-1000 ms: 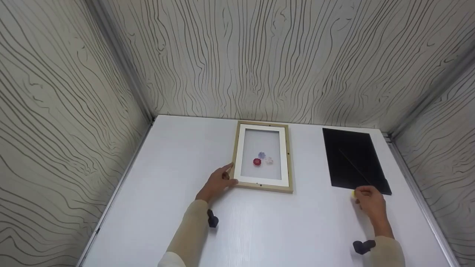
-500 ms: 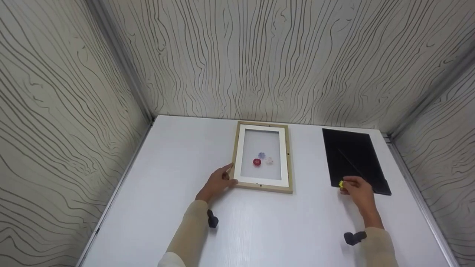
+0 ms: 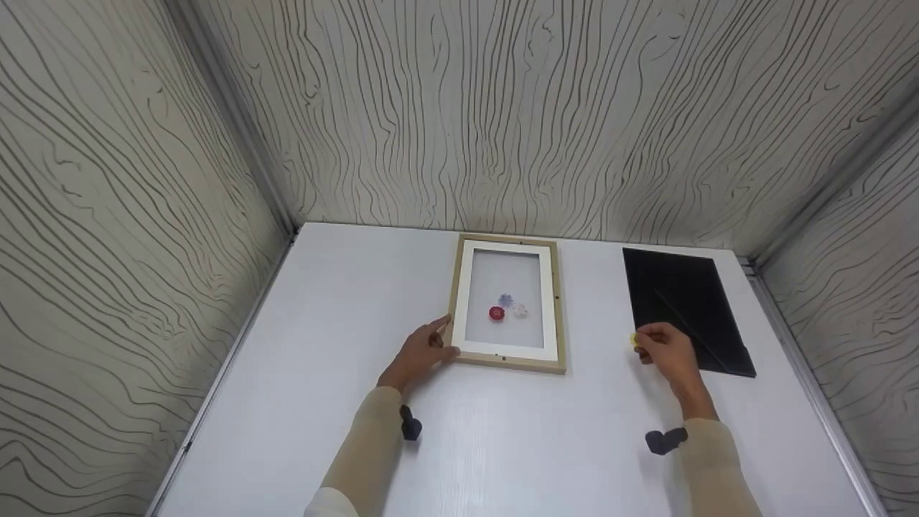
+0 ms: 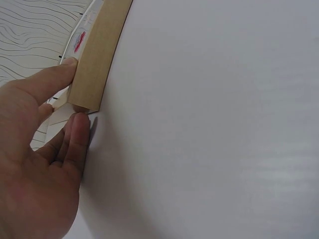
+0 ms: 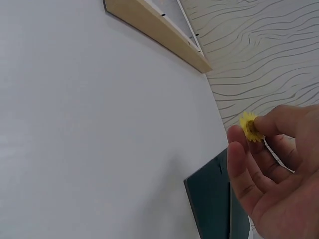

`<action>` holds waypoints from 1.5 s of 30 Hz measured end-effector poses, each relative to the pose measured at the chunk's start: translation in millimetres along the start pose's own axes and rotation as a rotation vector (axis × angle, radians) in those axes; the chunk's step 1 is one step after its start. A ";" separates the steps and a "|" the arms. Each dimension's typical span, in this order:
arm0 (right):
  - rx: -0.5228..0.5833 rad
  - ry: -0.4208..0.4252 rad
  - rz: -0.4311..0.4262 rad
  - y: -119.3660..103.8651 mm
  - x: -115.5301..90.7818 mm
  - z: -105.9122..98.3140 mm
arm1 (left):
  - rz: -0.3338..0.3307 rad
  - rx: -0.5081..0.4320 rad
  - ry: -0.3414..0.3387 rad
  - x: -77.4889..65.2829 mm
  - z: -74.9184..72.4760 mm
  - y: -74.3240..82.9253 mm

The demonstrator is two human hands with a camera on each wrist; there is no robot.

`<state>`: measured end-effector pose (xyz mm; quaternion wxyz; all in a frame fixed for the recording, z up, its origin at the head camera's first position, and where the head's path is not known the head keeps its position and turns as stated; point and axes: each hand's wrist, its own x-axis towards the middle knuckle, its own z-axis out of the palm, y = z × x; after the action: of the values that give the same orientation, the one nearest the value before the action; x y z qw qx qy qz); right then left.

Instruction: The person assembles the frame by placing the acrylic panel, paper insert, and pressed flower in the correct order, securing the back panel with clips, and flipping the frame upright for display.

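Observation:
A light wooden picture frame (image 3: 513, 365) with a white inner border lies at the back middle of the table. Inside it are a red flower (image 3: 497, 314), a purple flower (image 3: 506, 300) and a pale flower (image 3: 520, 311). My left hand (image 3: 416, 357) holds the frame's near left corner, thumb and fingers on either side of it. Right of the frame, my right hand (image 3: 670, 353) pinches a small yellow flower (image 5: 250, 127) between thumb and fingers, raised over the table. Part of that flower is hidden behind the thumb.
A black board (image 3: 682, 283) with a thin strip across it lies at the back right, partly behind my right hand. Wood-grain patterned walls (image 3: 459, 108) enclose the white table (image 3: 502, 445) at the back and sides.
My right hand has moved leftward and slightly away from me with the yellow flower, from the black board's near edge to its left side. The left hand and frame have stayed put.

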<state>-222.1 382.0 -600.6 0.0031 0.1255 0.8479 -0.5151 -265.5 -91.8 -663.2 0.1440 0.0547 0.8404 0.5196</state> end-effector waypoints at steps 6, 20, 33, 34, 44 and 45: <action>-0.011 -0.012 -0.022 -13.5 5.8 12.3 | 0.026 0.010 -0.006 0.0 -0.9 -0.7; 0.079 -0.040 -0.067 -37.3 25.6 43.8 | 0.010 0.028 -0.001 0.1 -0.6 -1.9; 0.178 -0.064 -0.074 -57.4 38.9 68.4 | 0.062 -0.005 -0.025 -0.4 -2.5 -0.5; 0.170 -0.063 -0.071 -58.9 39.7 70.0 | 0.061 -0.004 -0.023 -0.2 -2.4 -0.5; 0.149 -0.080 -0.057 -67.7 48.4 83.8 | 0.054 0.009 -0.014 1.6 -2.5 -2.2; 0.151 -0.085 -0.061 -68.3 48.9 84.8 | 0.053 0.007 -0.015 1.6 -2.4 -2.5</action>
<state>-294.7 288.2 -587.4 0.0139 0.0773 0.8092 -0.5822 -267.6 -94.6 -664.7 0.1364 0.0813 0.8395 0.5197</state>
